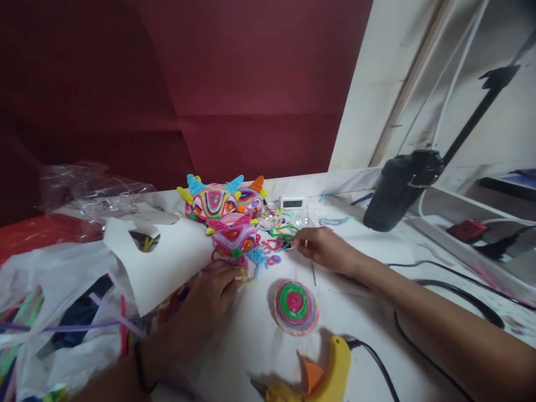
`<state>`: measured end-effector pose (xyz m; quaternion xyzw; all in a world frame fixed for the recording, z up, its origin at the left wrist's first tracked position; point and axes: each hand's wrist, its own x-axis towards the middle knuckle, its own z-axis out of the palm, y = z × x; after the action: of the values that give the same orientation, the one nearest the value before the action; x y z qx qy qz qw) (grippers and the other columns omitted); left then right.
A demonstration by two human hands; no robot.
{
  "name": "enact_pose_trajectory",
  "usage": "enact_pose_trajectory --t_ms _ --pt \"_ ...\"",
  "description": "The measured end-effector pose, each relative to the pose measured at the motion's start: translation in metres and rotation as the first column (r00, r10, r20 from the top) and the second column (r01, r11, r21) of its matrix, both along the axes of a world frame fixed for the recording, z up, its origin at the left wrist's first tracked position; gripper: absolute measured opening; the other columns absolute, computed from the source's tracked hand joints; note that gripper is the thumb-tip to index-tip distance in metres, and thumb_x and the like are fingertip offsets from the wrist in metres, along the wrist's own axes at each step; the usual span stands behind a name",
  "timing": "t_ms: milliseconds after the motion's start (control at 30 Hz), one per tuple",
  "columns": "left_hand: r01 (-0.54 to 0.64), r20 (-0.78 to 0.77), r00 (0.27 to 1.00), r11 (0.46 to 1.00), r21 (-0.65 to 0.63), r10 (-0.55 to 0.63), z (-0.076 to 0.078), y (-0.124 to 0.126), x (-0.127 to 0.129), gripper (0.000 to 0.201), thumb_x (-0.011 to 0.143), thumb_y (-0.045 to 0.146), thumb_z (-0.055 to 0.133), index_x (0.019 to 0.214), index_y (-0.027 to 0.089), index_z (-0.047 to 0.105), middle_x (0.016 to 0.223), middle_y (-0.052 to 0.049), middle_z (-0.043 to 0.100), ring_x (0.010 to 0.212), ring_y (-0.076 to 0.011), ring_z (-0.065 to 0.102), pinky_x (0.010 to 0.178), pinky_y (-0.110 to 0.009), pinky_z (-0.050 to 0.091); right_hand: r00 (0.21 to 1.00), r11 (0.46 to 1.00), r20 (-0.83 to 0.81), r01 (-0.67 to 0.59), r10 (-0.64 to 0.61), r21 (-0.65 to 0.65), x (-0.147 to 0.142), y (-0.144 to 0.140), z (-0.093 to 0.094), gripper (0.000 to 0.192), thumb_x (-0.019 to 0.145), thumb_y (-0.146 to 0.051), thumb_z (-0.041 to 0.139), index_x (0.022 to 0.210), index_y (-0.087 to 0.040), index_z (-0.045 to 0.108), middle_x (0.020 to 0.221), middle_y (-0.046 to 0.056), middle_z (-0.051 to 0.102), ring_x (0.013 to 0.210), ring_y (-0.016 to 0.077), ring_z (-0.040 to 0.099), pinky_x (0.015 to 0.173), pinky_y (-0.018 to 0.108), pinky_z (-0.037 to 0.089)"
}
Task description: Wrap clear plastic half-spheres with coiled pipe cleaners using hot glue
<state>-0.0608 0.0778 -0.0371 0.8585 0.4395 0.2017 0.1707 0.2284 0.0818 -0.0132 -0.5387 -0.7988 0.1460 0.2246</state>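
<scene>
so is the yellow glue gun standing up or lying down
Lying down: the yellow glue gun rests on its side on the white table, orange trigger showing, its black cord trailing right.

A home craft table: pipe-cleaner figures [226, 215], yellow glue gun [322, 374]

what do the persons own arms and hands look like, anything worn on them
Both forearms are bare, with no sleeves in view and no gloves. The left hand has a thin dark band around the wrist. The right hand and its wrist show no band, watch or ring that can be made out. The picture is too soft to tell about nails or fine marks.
</scene>
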Motion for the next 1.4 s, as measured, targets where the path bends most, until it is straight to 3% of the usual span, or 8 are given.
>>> enact_pose_trajectory --t_ms 100,400,633,767,900,1067,1233,1400 --pt "-0.014 0.024 1.000 0.999 0.035 0.013 0.005 0.001 -0.001 0.024 0.090 0.031 0.048 0.094 0.026 0.071 0.098 -0.004 0.072 0.090 -0.0225 0.065 0.080 -0.033 0.048 0.986 0.999 0.164 -0.041 0.037 0.023 -0.023 0.017 -0.003 0.029 0.080 -0.002 0.050 0.093 -0.018 0.070 0.104 0.012 0.070 0.092 0.0246 0.067 0.076 0.031 0.046" --pt "-0.016 0.100 0.995 0.993 0.120 0.004 0.037 0.005 0.006 0.024 0.088 0.029 0.047 0.083 0.021 0.069 0.081 -0.002 0.072 0.075 -0.0172 0.066 0.069 -0.024 0.047 0.952 0.999 0.304 -0.041 0.032 0.025 -0.035 0.040 0.001 0.021 0.083 -0.006 0.053 0.084 -0.015 0.073 0.101 0.015 0.070 0.086 0.0263 0.067 0.067 0.029 0.044" --pt "0.046 0.188 0.977 0.959 0.281 -0.102 0.060 0.025 0.046 0.025 0.088 0.026 0.047 0.099 0.019 0.068 0.102 -0.004 0.070 0.100 -0.0197 0.063 0.089 -0.030 0.047 0.997 0.995 0.039 -0.064 0.061 0.082 -0.016 0.025 0.029 0.016 0.085 -0.015 0.053 0.087 -0.018 0.068 0.076 0.002 0.069 0.066 0.0154 0.060 0.064 0.024 0.044" --pt "0.071 0.249 0.956 0.948 0.309 -0.153 0.062 0.044 0.068 0.028 0.085 0.022 0.052 0.108 0.016 0.066 0.121 -0.009 0.064 0.115 -0.0221 0.057 0.102 -0.036 0.041 0.899 0.988 -0.429 -0.134 0.087 -0.081 -0.013 0.016 0.043 0.017 0.078 -0.035 0.063 0.071 -0.019 0.062 0.059 -0.003 0.056 0.055 0.0128 0.050 0.053 0.024 0.038" --pt "0.131 0.320 0.926 0.966 0.222 -0.199 0.063 0.052 0.077 0.016 0.083 0.020 0.053 0.091 0.018 0.067 0.109 -0.008 0.069 0.106 -0.0221 0.061 0.094 -0.035 0.046 0.781 0.968 -0.624 -0.155 -0.003 -0.199 -0.012 0.010 0.051 0.023 0.068 -0.039 0.074 0.067 -0.018 0.063 0.056 -0.004 0.055 0.053 0.0112 0.046 0.052 0.025 0.036" --pt "0.116 0.478 0.874 0.993 -0.033 -0.087 0.056 0.055 0.078 0.009 0.081 0.025 0.054 0.079 0.019 0.059 0.074 0.000 0.066 0.073 -0.0162 0.062 0.065 -0.026 0.047 0.653 0.952 -0.753 -0.171 -0.085 -0.256 -0.012 0.009 0.048 0.023 0.068 -0.037 0.075 0.072 -0.016 0.067 0.063 0.001 0.067 0.052 0.0104 0.049 0.051 0.025 0.035" --pt "0.192 0.655 0.750 0.917 -0.348 0.092 0.050 0.054 0.080 0.015 0.076 0.030 0.061 0.082 0.017 0.058 0.067 0.001 0.064 0.062 -0.0133 0.060 0.059 -0.024 0.045 0.552 0.939 -0.822 -0.189 -0.140 -0.287 -0.012 0.013 0.039 0.024 0.068 -0.036 0.077 0.073 -0.015 0.067 0.062 0.001 0.068 0.055 0.0103 0.052 0.053 0.024 0.036" --pt "0.244 0.730 0.653 0.856 -0.456 0.202 0.045 0.051 0.080 0.020 0.067 0.026 0.071 0.081 0.016 0.061 0.066 0.002 0.064 0.064 -0.0121 0.061 0.062 -0.023 0.045 0.515 0.929 -0.844 -0.219 -0.151 -0.300 -0.013 0.014 0.034 0.024 0.070 -0.037 0.075 0.074 -0.016 0.066 0.063 0.001 0.068 0.062 0.0129 0.059 0.065 0.027 0.043"
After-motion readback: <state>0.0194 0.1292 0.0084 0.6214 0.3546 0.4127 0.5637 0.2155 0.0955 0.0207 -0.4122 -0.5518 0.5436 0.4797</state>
